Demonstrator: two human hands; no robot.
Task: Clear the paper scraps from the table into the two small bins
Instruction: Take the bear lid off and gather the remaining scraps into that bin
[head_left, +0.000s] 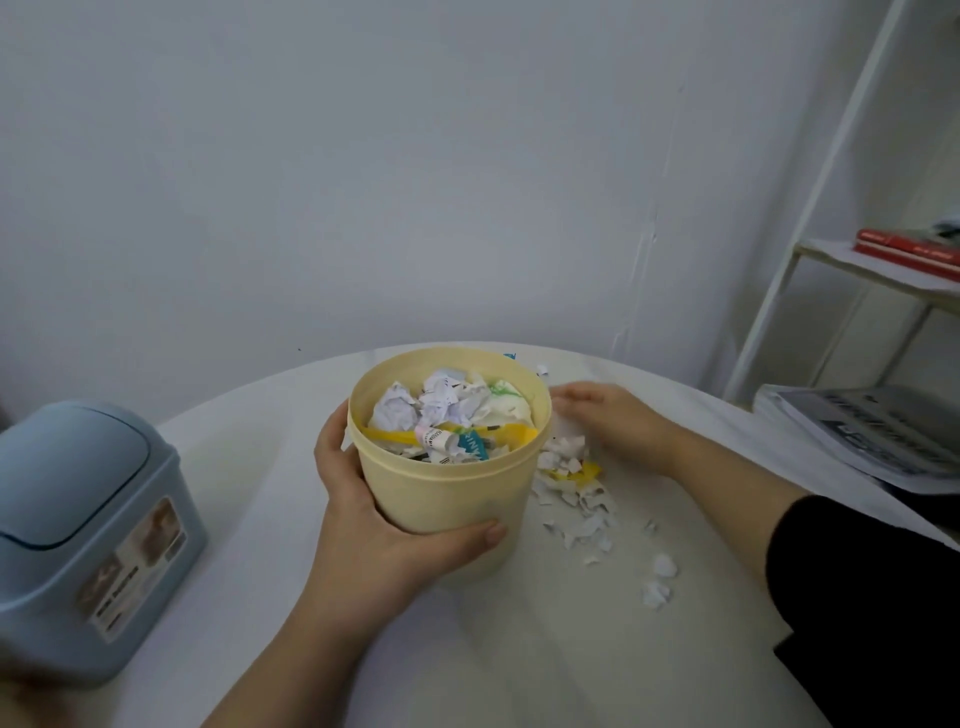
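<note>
A cream round bin (452, 499) stands on the white round table (519, 649), filled with crumpled white, yellow and teal paper. My left hand (363, 519) grips its side, thumb across the front. Just right of the bin my right hand (613, 421) lies over a heap of paper scraps (576, 493); its fingertips are hidden behind the bin's rim. A few loose white scraps (657, 582) lie further toward the near right. A blue bin (78, 530) with a closed swing lid sits at the table's left edge.
A stack of magazines (862, 436) lies at the table's right edge. A white shelf rack (831, 260) with red books (909, 252) stands against the wall at the right. A plain wall rises behind the table.
</note>
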